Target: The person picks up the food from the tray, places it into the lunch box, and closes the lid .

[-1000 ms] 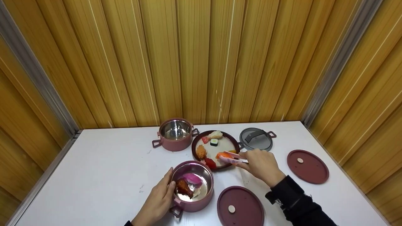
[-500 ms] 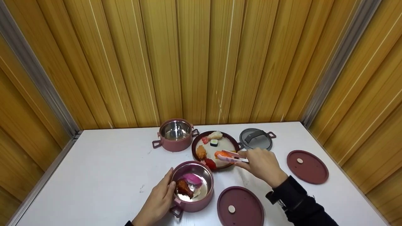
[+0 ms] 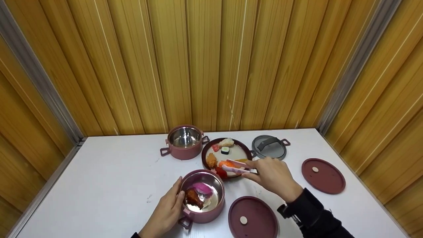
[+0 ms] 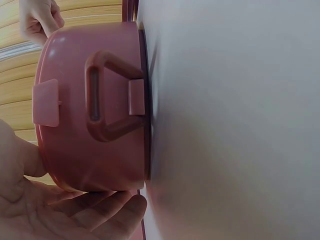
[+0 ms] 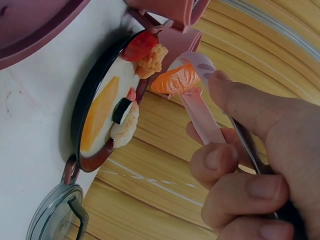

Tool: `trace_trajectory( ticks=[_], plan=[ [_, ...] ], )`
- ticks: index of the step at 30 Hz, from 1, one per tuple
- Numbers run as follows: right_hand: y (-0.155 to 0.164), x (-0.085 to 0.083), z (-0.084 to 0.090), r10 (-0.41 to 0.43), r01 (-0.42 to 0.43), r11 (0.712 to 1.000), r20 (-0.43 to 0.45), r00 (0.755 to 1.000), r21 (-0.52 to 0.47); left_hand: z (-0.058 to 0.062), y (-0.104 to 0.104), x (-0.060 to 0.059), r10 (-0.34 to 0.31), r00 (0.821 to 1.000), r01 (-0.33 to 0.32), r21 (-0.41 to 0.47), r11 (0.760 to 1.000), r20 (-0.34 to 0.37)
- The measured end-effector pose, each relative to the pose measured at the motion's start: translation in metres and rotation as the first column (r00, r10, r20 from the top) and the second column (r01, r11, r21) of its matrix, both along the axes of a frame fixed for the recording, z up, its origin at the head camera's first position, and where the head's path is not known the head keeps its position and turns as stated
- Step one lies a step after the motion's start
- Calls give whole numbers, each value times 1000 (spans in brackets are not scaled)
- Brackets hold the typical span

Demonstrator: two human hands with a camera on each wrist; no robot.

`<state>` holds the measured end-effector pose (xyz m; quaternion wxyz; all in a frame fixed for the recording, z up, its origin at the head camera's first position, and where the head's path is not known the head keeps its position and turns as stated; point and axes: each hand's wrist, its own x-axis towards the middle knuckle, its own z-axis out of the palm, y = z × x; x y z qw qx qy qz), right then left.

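The right hand [image 3: 272, 177] pinches pink tongs [image 3: 236, 167] around an orange sushi piece [image 5: 176, 80], a clamp plain only in the right wrist view. The left hand [image 3: 167, 211] lies open-fingered against the near pot [image 3: 203, 195]; its side handle [image 4: 107, 95] shows only in the left wrist view.

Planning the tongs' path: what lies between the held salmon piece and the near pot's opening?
In the head view, only the red food piece on the plate's near rim lies between the salmon piece and the near pot.

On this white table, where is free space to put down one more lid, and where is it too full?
The white table is bare on its left side, left of the empty pink steel-lined pot and the left hand. A narrower patch lies between the two round maroon lids. Around the dark sushi plate and grey lid it is crowded.
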<state>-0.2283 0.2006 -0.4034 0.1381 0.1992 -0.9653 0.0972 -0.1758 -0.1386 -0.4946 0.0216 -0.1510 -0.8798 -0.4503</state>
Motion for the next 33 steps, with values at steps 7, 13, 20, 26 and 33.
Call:
trace_trajectory(
  ticks=[7,13,20,26,33],
  plan=[
    [-9,7,2,54,-54,999,-29,998,9,0,0,0,5,1000,-5,-8,1000,0],
    [-21,17,1,108,-108,994,-25,994,-14,-1,1,-1,17,1000,-17,-4,1000,14],
    [-33,22,0,159,-158,987,14,987,-27,-1,1,-1,25,1000,-25,-11,1000,2],
    [-45,25,-5,200,-198,980,75,977,-37,-1,1,-1,24,1000,-24,-14,1000,18],
    [-58,27,-11,218,-220,975,75,973,14,-1,1,-1,19,1000,-19,-13,1000,20]
  ],
)
